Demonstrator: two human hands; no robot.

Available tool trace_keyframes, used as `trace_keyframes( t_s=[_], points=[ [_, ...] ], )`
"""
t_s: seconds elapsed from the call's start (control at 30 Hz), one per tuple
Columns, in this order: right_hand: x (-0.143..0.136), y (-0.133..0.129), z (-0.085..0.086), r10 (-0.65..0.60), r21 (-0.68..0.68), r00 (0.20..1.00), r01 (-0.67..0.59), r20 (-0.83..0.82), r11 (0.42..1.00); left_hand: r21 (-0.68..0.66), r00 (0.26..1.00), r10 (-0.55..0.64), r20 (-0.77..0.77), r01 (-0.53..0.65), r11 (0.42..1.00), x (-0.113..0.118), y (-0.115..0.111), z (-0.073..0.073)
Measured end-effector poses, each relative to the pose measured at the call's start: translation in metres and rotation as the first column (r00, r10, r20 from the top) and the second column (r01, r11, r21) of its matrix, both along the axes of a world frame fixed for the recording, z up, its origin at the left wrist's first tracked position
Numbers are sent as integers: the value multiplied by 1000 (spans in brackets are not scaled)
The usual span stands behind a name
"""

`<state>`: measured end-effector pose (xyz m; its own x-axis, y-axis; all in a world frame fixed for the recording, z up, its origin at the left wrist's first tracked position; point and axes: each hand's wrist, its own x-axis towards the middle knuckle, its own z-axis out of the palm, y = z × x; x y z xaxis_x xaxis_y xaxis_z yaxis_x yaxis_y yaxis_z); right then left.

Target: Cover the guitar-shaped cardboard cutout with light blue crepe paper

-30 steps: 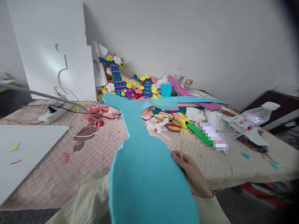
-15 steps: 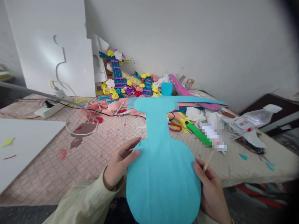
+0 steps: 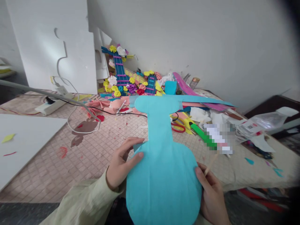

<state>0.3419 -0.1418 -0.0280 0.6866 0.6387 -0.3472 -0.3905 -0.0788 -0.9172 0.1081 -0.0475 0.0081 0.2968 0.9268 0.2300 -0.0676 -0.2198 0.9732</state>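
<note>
A light-blue, guitar-shaped piece (image 3: 162,178) with a round body and a narrow neck is held up at the bottom centre. My left hand (image 3: 124,162) grips its upper left edge, thumb on the front and fingers behind. On the right edge, my right hand (image 3: 212,187) pinches the piece with the thumb in front, and a thin wooden stick (image 3: 211,164) sticks up from between its fingers. The piece's wide top end covers part of the things on the table. Its lower edge runs out of view.
Behind are paper flowers with small blue guitar necks (image 3: 121,70). At right lie red scissors (image 3: 178,127), a green cutter (image 3: 202,136) and a plastic bottle (image 3: 264,122). A power strip (image 3: 52,104), cables and a white board (image 3: 30,137) are at left.
The view has shifted slightly, so the table things sit a little further right. Both hands keep hold of the blue piece, which has barely moved.
</note>
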Motion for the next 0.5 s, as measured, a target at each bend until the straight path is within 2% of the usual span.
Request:
trace_keyframes(
  t_s=[0.17, 0.27, 0.4, 0.5],
  points=[
    [-2, 2, 1, 25, 38, 999, -26, 26, 999, 87, 995, -84, -50, 88, 992, -2, 3, 4],
    [-1, 2, 0, 22, 48, 999, -24, 36, 999, 129, 993, -97, -70, 105, 986, -2, 3, 7],
    [1, 1, -4, 23, 98, 998, -29, 65, 995, 154, 995, -71, -74, 82, 985, -3, 1, 11],
    [3, 1, -7, -6, 139, 997, -5, 76, 990, 177, 998, -3, -67, 15, 984, -6, 0, 15]
  ],
)
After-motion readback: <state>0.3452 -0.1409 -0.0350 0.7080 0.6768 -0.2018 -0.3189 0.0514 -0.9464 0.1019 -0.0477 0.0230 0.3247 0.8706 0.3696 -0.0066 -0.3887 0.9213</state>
